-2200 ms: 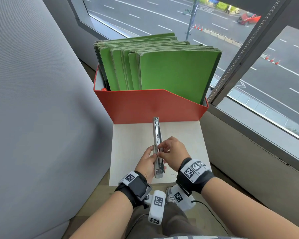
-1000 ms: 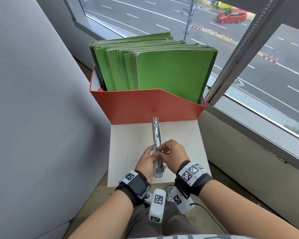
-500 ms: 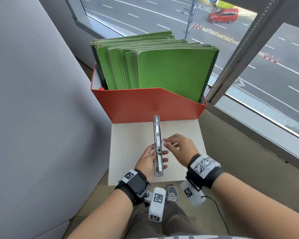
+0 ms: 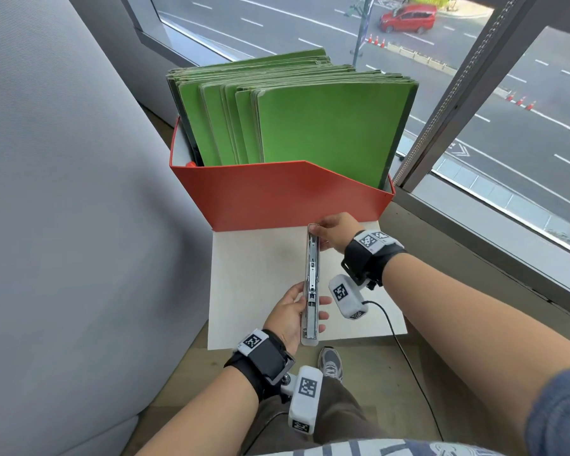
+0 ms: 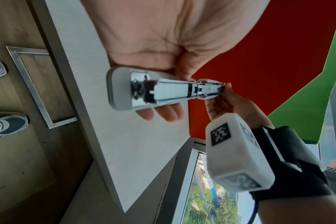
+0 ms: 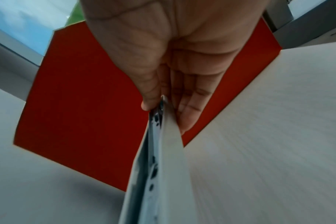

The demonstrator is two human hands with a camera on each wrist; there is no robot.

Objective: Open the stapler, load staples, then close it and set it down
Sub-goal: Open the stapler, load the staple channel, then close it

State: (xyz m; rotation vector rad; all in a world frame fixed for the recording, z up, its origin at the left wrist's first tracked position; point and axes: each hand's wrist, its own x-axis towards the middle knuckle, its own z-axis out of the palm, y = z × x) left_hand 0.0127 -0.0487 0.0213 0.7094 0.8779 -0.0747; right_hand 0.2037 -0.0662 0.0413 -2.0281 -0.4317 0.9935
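Observation:
A white and chrome stapler lies swung fully open in a long straight line over the white table. My left hand grips its near half, thumb on the left side and fingers under the right. The metal staple channel faces up in the left wrist view. My right hand pinches the far tip of the stapler between thumb and fingers, just in front of the red box. No loose staple strip shows.
A red file box packed with green folders stands at the table's far edge. A grey padded wall is on the left, and a window with its sill on the right. My shoe shows below the table.
My right hand left the middle of the stapler, swung out to the right, then went forward and took hold of its far tip. The left hand kept its grip on the near half.

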